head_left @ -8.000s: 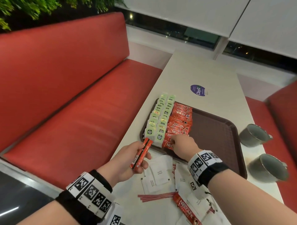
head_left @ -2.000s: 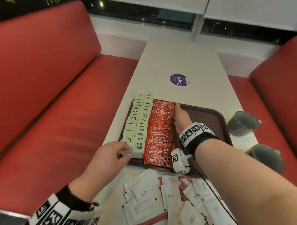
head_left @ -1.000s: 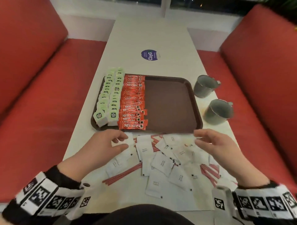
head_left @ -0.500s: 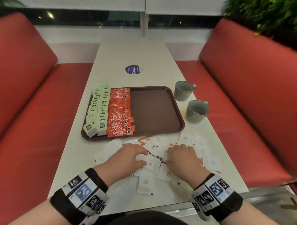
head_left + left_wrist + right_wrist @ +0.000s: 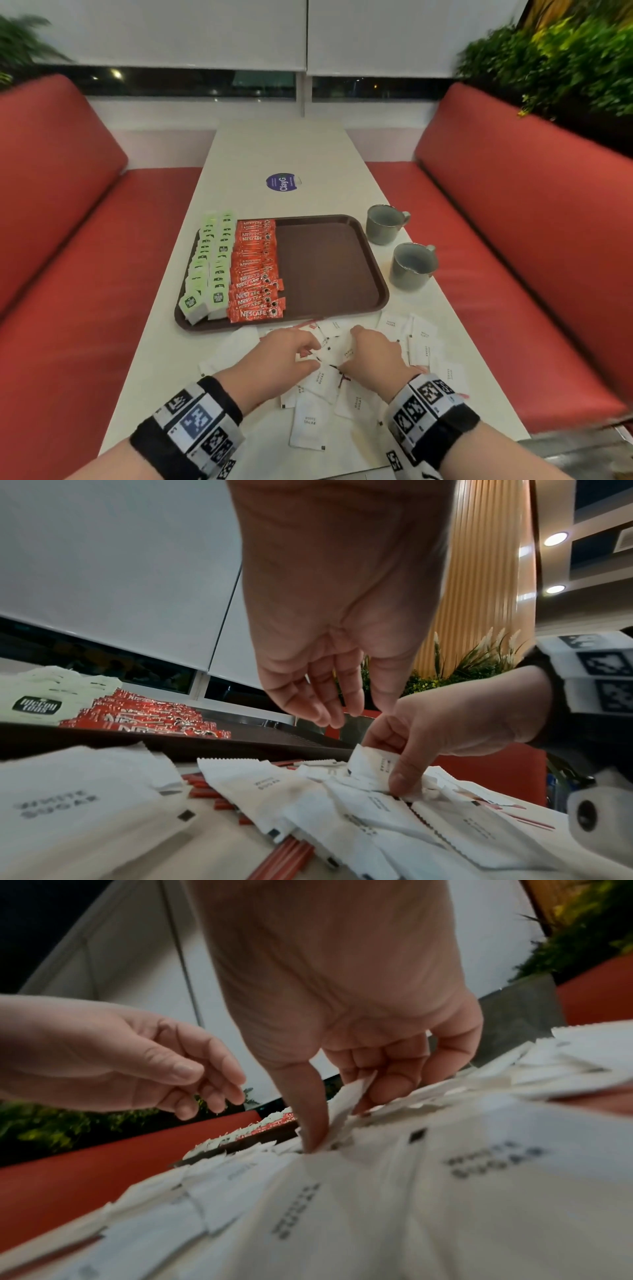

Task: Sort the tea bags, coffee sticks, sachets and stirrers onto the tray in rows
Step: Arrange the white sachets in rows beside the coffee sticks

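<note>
A brown tray (image 5: 325, 267) holds two rows of green tea bags (image 5: 209, 267) and a row of red coffee sticks (image 5: 255, 270); its right half is bare. White sugar sachets (image 5: 308, 421) lie heaped on the table in front of it, over red stirrers (image 5: 287, 859). Both hands hover over the heap. My right hand (image 5: 394, 767) pinches one white sachet (image 5: 368, 760) between thumb and fingers, its edge lifted off the pile (image 5: 352, 1093). My left hand (image 5: 329, 715) hangs just left of it, fingers loosely curled and empty.
Two grey mugs (image 5: 383, 224) (image 5: 412, 265) stand right of the tray. A purple round sticker (image 5: 281, 181) lies on the table beyond it. Red benches (image 5: 85, 308) (image 5: 513, 274) flank the narrow white table.
Both hands left the tray and came back to the sachet heap. Since half a second ago they stay over it, and the right hand's fingers have closed on one sachet.
</note>
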